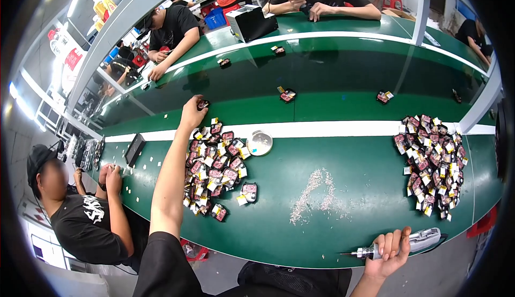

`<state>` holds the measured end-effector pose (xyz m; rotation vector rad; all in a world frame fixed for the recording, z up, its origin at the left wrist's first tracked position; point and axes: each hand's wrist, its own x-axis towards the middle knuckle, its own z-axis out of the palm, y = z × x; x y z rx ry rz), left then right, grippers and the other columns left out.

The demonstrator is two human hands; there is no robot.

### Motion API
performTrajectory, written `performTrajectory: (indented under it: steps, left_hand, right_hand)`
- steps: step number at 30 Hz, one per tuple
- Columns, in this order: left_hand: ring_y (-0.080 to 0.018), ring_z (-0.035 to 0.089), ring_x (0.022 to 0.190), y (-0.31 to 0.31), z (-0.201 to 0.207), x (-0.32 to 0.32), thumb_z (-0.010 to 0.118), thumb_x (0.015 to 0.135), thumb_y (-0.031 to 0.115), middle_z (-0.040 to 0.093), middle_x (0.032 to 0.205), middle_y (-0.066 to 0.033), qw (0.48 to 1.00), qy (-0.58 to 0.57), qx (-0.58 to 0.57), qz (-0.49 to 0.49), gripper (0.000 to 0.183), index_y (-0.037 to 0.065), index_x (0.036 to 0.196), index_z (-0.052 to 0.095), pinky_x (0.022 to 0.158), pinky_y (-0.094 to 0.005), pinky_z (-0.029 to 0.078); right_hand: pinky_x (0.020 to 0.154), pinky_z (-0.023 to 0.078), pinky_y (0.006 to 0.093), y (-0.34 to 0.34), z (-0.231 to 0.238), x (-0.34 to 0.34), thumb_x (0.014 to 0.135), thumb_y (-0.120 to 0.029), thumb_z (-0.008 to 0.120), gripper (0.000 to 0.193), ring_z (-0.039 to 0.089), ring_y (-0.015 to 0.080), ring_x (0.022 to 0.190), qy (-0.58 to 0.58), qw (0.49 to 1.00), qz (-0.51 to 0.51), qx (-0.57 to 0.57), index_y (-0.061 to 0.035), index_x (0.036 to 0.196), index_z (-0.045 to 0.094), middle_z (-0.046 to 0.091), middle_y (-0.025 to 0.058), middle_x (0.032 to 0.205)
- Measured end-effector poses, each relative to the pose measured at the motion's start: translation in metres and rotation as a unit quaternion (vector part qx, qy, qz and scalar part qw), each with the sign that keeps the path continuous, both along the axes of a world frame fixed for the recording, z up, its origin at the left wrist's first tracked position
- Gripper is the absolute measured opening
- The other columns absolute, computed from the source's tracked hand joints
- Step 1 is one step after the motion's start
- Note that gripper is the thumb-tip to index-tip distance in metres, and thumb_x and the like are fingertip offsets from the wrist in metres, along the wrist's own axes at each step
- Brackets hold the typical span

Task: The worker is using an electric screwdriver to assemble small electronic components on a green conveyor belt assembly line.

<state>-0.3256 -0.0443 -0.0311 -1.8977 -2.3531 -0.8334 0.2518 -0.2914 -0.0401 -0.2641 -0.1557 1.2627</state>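
Observation:
My left hand (192,113) reaches out over the near side of the conveyor belt. Its fingers close around a small black module (203,104) with a reddish face. Near the front table edge, my right hand (390,253) is wrapped around a grey electric screwdriver (424,239), whose thin bit points left. Below my left hand lies a heap of similar black modules (214,174) with white and yellow tags; one module (248,193) sits apart at its right side. Many tiny screws (316,195) are scattered mid-table, left of the screwdriver.
A round metal dish (260,143) stands beside the left heap. Another module heap (432,163) lies at the right. Several single modules, one here (287,94), rest on the dark belt (327,71). A black box (134,150) and a co-worker (88,211) are at left; more people sit across the belt.

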Motion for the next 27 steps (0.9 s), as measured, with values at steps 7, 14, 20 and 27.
performTrajectory:
  steps: [7, 14, 20, 27]
  left_hand:
    - [-0.0325, 0.063, 0.095, 0.005, 0.008, 0.014, 0.070, 0.071, 0.013, 0.065, 0.100, -0.0209, 0.999, 0.031, -0.019, 0.014, 0.045, -0.002, 0.112, 0.058, 0.085, -0.0372, 0.049]
    - [-0.0266, 0.067, 0.089, -0.012, 0.025, 0.053, 0.070, 0.073, 0.010, 0.068, 0.095, -0.0176, 0.998, 0.057, 0.002, -0.035, 0.040, -0.004, 0.109, 0.060, 0.081, -0.0342, 0.051]
    - [-0.0314, 0.059, 0.101, -0.095, 0.078, 0.284, 0.063, 0.076, -0.002, 0.061, 0.112, -0.0170, 0.910, 0.040, 0.002, -0.412, 0.038, -0.002, 0.114, 0.058, 0.090, -0.0346, 0.046]
    - [-0.0317, 0.054, 0.102, -0.198, 0.038, 0.415, 0.063, 0.074, -0.002, 0.053, 0.119, -0.0148, 0.784, 0.024, -0.029, -0.620, 0.042, -0.005, 0.115, 0.054, 0.085, -0.0379, 0.048]
  right_hand:
    - [0.046, 0.033, 0.0239, -0.005, 0.000, 0.005, 0.095, -0.012, 0.046, 0.009, 0.032, 0.0069, 0.041, -0.014, 0.999, 0.010, 0.027, -0.0041, 0.100, 0.046, 0.031, -0.0021, 0.053]
    - [0.047, 0.034, 0.0242, -0.010, 0.005, 0.005, 0.093, -0.013, 0.048, 0.009, 0.033, 0.0068, 0.041, -0.029, 0.999, 0.024, 0.000, -0.0077, 0.099, 0.049, 0.033, -0.0036, 0.052]
    - [0.050, 0.033, 0.0271, -0.004, -0.002, 0.008, 0.091, -0.014, 0.049, 0.011, 0.032, 0.0092, 0.043, -0.026, 0.999, 0.043, 0.021, -0.0074, 0.099, 0.053, 0.033, -0.0034, 0.051]
    - [0.049, 0.035, 0.0273, -0.028, 0.004, 0.019, 0.091, -0.014, 0.048, 0.012, 0.034, 0.0094, 0.041, -0.021, 0.998, 0.048, 0.030, -0.0067, 0.098, 0.054, 0.035, -0.0033, 0.050]
